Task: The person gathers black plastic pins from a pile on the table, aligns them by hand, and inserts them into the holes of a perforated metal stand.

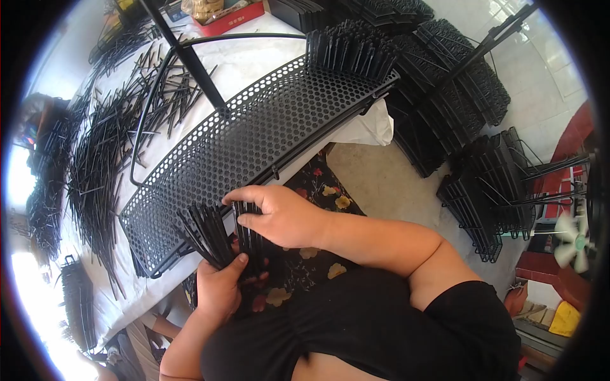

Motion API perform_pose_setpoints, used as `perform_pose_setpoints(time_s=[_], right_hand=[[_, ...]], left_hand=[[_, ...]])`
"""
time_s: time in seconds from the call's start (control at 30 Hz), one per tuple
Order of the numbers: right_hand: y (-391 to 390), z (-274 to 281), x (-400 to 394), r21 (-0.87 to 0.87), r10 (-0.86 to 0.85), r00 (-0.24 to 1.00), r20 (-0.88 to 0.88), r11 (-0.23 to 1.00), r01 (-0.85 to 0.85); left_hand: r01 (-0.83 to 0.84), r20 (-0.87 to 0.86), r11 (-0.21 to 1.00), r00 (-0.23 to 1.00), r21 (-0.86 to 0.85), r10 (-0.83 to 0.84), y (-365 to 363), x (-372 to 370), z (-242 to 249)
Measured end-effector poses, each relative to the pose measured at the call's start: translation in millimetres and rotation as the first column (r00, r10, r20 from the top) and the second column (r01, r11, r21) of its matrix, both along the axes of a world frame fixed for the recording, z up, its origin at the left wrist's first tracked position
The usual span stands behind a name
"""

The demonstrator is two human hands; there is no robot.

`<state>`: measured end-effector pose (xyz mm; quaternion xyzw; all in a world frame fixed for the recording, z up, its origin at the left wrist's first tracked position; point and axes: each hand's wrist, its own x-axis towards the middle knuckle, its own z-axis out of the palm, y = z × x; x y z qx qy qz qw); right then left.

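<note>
My left hand [219, 286] is closed around a bundle of thin black sticks [210, 232], which fan out upward from the grip. Beside it, my right hand [283, 216] curls its thumb and fingers about the upper ends of more sticks from the bundle. Both hands are in front of the near edge of a long black perforated metal rack [254, 133]. At the rack's far right end, a dense block of black sticks [352, 51] stands upright in the holes. The sticks' material cannot be told.
Loose black sticks [108, 152] lie heaped on the white-covered table [140, 286] to the left. A red box [229, 19] sits at the back. Filled racks [445, 70] stand on the right, above more racks [486, 190] and a fan [572, 240]. Another person's arm [162, 324] shows lower left.
</note>
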<state>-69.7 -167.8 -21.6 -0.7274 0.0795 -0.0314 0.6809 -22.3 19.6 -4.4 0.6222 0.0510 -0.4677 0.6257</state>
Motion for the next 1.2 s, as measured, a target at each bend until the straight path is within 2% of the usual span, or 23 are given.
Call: perform_pose_setpoints(time_s=[0.1,0.17,0.23,0.27,0.3,0.33,0.4,0.43,0.47,0.5,0.53,0.6,0.67,0.73,0.83,1.0,1.2], right_hand=[[0.7,-2.9,-0.3,0.032,-0.03,0.999,-0.013,0.999,0.03],[0.3,-6.0,-1.5,0.036,-0.054,0.998,0.01,0.998,0.054],[-5.6,-2.3,-4.9,0.24,-0.05,0.998,-0.049,0.969,0.06],[-13.4,0.2,-8.1,0.279,-0.067,0.998,-0.008,0.958,0.067],[-27.2,11.2,-12.4,0.169,-0.097,0.995,0.021,0.981,0.092],[-46.6,15.3,-16.0,0.284,-0.119,0.989,0.093,0.955,0.088],[-96.1,41.8,-30.2,0.381,-0.309,0.944,0.118,0.892,0.244],[-121.1,41.7,-33.0,0.458,-0.456,0.806,0.378,0.848,0.265],[-150.2,38.9,-35.6,0.312,-0.542,0.594,0.595,0.836,0.451],[-173.6,36.2,-41.7,0.294,-0.627,0.423,0.654,0.726,0.621],[-185.8,39.7,-44.7,0.241,-0.674,0.31,0.671,0.594,0.768],[-203.8,33.6,-50.5,0.076,-0.596,0.355,0.72,0.576,0.814],[-206.7,28.1,-54.8,0.04,-0.574,0.374,0.728,0.58,0.813],[-203.8,27.6,-57.7,-0.049,-0.553,0.393,0.735,0.535,0.843],[-207.4,25.6,-59.3,0.002,-0.574,0.373,0.729,0.547,0.837],[-210.5,23.6,-55.4,-0.009,-0.598,0.377,0.708,0.526,0.851],[-211.8,32.1,-54.9,0.039,-0.561,0.356,0.747,0.572,0.819]], left_hand=[[0.013,0.04,0.999,0.999,-0.039,-0.012,1.2,0.4,-4.1],[0.005,0.038,1.0,0.999,-0.001,-0.005,1.1,1.0,-3.2],[0.005,0.049,1.0,0.999,-0.018,-0.004,2.6,1.2,-5.5],[0.0,0.06,0.999,0.998,-0.037,0.003,2.7,2.8,-6.1],[0.004,0.067,0.999,0.998,-0.039,-0.002,2.9,5.7,-5.8],[0.009,0.011,0.999,1.0,-0.047,-0.008,3.6,8.9,-5.6],[0.01,-0.049,0.998,0.999,-0.057,-0.013,5.3,15.0,-5.5],[0.002,-0.112,0.998,0.994,-0.068,-0.01,5.6,19.0,-5.3],[-0.007,-0.177,0.997,0.984,-0.079,-0.007,6.5,21.3,-5.5],[-0.011,-0.18,0.997,0.984,-0.082,-0.004,7.4,21.9,-8.4],[-0.004,-0.182,0.996,0.983,-0.084,-0.011,7.7,22.2,-10.4],[-0.004,-0.178,0.992,0.984,-0.127,-0.019,7.0,23.4,-12.8],[-0.006,-0.18,0.992,0.984,-0.13,-0.018,5.7,24.4,-13.0],[-0.014,-0.185,0.992,0.983,-0.124,-0.01,5.5,23.6,-12.5],[-0.016,-0.177,0.995,0.984,-0.101,-0.002,4.8,23.7,-10.0],[-0.017,-0.19,0.993,0.982,-0.116,-0.005,4.8,23.8,-10.4],[-0.015,-0.167,0.996,0.986,-0.087,0.0,2.7,23.1,-8.6]])
